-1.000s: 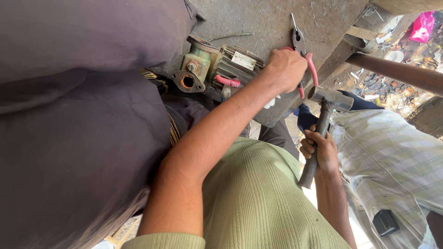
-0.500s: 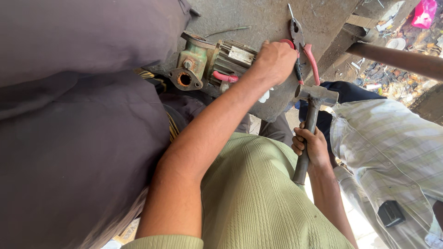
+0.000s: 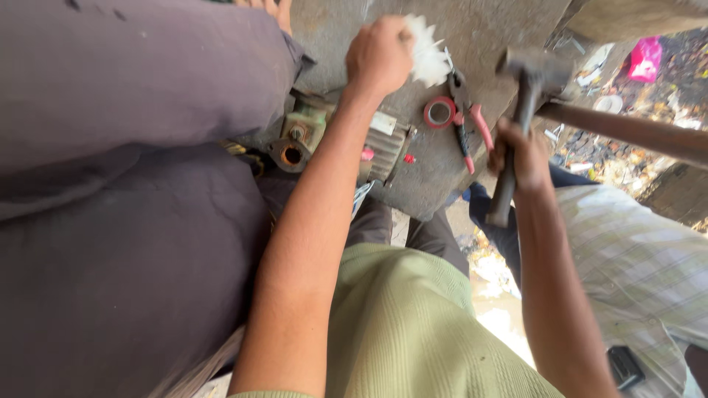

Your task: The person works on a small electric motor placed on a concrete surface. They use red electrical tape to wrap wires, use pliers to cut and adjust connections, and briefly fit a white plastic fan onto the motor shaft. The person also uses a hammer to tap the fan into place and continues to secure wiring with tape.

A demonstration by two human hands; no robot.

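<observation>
White fluffy cloth wad (image 3: pixel 428 57) is now sitting bunched in the left hand (image 3: pixel 377 55), pressed against the grey stone surface (image 3: pixel 501 22), where moments ago that hand was gripping the pink-handled pliers (image 3: pixel 464 110). Those pliers are now lying free beside a red tape roll (image 3: pixel 440 112). Right hand (image 3: pixel 522 153) is clenching the dark steel hammer (image 3: pixel 527 81), lifted higher than before.

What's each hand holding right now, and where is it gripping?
Left hand clutches a white fan-like part by its edge. Right hand grips a hammer midway along its handle.
</observation>
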